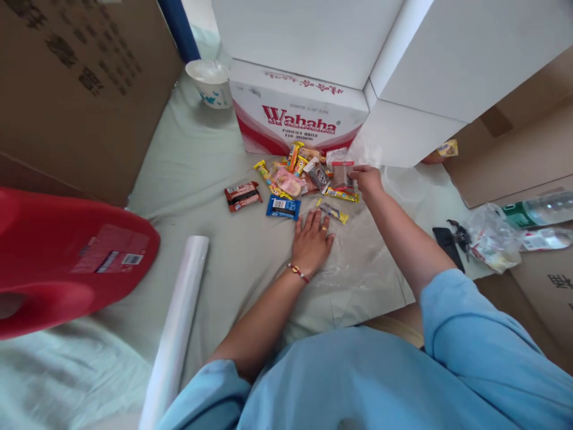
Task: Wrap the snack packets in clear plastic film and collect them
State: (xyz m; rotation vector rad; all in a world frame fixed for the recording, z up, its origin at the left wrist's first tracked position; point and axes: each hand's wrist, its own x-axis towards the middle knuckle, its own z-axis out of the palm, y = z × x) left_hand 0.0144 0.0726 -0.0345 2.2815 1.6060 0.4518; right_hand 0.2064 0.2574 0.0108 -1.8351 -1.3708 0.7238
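My left hand (312, 240) lies flat on the green cloth, fingers spread, just below a blue snack packet (283, 207). A small yellow-ended packet (332, 211) rests beyond its fingertips. With closed fingers, my right hand (367, 179) pinches the edge of a clear snack packet with red ends (342, 175). That packet is at the right side of a pile of wrapped snacks, among them a pink packet (287, 182), a dark packet with a white pattern (318, 174) and several yellow sticks (293, 156). A brown-red packet (242, 196) lies apart on the left.
Behind the snacks stands a Wahaha water carton (299, 113) under white boxes (304, 36). A paper cup (210, 83) is at back left. A red plastic object (71, 263) and a white roll (176, 328) lie left. Plastic bottles (541, 210) and a crumpled bag (492, 239) are right.
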